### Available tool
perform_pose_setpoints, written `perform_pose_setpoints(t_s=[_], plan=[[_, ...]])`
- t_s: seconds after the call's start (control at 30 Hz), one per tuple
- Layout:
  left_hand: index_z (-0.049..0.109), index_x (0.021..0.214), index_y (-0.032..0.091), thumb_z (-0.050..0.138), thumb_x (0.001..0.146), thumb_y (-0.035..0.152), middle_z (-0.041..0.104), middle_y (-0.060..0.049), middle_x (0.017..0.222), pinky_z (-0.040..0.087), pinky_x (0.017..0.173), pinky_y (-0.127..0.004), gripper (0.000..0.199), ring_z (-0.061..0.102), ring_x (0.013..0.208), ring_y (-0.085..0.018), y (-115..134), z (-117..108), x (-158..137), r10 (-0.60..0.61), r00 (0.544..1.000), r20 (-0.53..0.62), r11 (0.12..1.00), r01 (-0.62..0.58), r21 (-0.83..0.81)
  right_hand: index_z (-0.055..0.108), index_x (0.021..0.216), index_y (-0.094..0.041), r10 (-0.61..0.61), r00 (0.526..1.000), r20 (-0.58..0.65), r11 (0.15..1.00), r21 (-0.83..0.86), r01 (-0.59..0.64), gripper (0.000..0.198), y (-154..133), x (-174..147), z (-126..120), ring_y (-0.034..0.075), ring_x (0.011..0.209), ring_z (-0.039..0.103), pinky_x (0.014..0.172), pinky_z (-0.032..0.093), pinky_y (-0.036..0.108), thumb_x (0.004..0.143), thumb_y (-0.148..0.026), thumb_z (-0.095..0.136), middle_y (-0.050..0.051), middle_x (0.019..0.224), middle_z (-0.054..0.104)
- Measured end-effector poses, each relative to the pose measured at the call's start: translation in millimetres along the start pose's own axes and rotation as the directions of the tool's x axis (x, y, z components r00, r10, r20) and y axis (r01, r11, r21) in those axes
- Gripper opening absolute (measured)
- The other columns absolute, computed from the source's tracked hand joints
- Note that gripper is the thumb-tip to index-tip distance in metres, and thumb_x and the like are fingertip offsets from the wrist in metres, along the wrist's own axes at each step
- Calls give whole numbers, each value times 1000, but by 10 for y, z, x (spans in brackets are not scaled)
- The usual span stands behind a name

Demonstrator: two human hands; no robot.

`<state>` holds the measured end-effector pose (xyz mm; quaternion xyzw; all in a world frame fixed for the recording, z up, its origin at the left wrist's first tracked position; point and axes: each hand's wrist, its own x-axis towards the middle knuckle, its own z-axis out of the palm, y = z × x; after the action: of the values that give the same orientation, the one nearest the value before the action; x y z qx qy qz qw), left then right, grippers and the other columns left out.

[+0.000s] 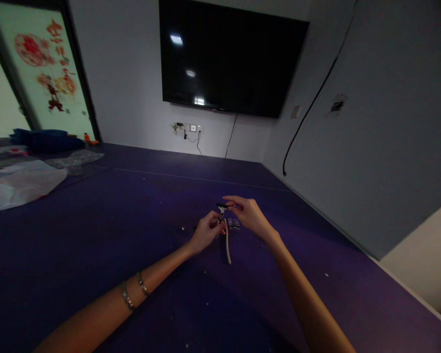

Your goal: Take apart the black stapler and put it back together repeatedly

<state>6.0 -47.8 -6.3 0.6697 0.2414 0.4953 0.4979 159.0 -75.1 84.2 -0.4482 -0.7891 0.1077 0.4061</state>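
Note:
Near the middle of the view, my left hand [207,230] is closed around the handle of a small T-shaped thing that looks like a razor [221,208], with a black crosspiece and a silver forked neck. Thumb and fingers of my right hand [247,212] meet at the right end of the black crosspiece. A pale, curved cord or strip [228,250] hangs or lies just below my left fingers, with a bit of orange beside its upper end; I cannot tell whether they join. Behind the hands lies a small patterned grey piece [234,224], too small to identify.
The purple floor-like surface [132,235] carries small white scraps. Clear plastic sheeting [25,181] and dark blue cloth [46,139] lie at the far left. A large television [231,59] hangs on the wall, and a black cable [312,100] dangles at the right.

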Motion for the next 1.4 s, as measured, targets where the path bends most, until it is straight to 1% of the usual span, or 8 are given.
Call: perform_pose_setpoints(t_s=[0.4,0.6,0.73,0.87,1.03,1.17,1.27,1.4], plan=[[48,81,16,62,74,32,60,2,68,46,58,-24,22,61,59,-12,47,28,-4,-25,1000,-7,1000,25,-7,57,103,-24,-126,992,-3,959,-258,121,32,-106,-19,-52,19,101,51,88,34,37,79,-8,47,5,94,62],[47,82,16,62,74,33,61,1,69,46,57,-24,24,60,57,-11,65,37,5,-31,1000,-1,998,31,-49,58,96,-24,-198,980,-25,933,-310,181,27,-116,-28,-66,19,99,49,88,32,36,78,-7,48,5,95,61],[40,83,18,65,71,32,61,3,64,44,52,-22,31,61,54,-12,73,52,-1,-55,998,-23,994,53,-98,58,92,-23,-204,979,-23,930,-318,187,24,-110,-27,-67,18,97,50,88,32,36,78,-7,48,4,94,61],[34,79,20,67,69,35,62,4,60,42,49,-20,38,62,52,-13,66,46,11,-65,996,-59,994,60,-94,56,100,-24,-137,990,-26,960,-251,126,27,-91,-20,-46,19,98,51,87,33,37,79,-9,48,3,91,64],[39,79,19,65,71,36,68,-3,75,47,57,-25,33,65,62,-16,96,-52,96,-78,991,-109,991,65,-120,46,118,-23,-43,995,-91,996,-75,36,38,-20,-1,-37,17,96,55,86,37,34,80,-20,51,3,97,65],[54,81,15,62,73,35,69,-7,86,47,76,-31,23,65,80,-18,210,-166,173,7,980,-197,1000,-11,-18,60,98,-18,88,984,-153,996,-4,-90,23,99,20,-28,15,81,58,74,42,27,80,-29,50,5,89,66],[63,85,14,61,73,35,68,-9,94,44,85,-34,24,62,90,-20,312,-215,213,42,967,-251,998,-27,62,65,80,-16,176,984,-31,984,15,-175,22,178,28,28,14,70,56,65,41,25,78,-33,52,3,76,65],[66,91,14,59,74,35,67,-9,101,41,91,-35,28,60,97,-21,374,-213,232,-8,966,-259,1000,8,-1,65,80,-14,275,934,228,941,136,-310,31,177,13,158,10,52,47,47,35,21,78,-40,49,1,64,58]])
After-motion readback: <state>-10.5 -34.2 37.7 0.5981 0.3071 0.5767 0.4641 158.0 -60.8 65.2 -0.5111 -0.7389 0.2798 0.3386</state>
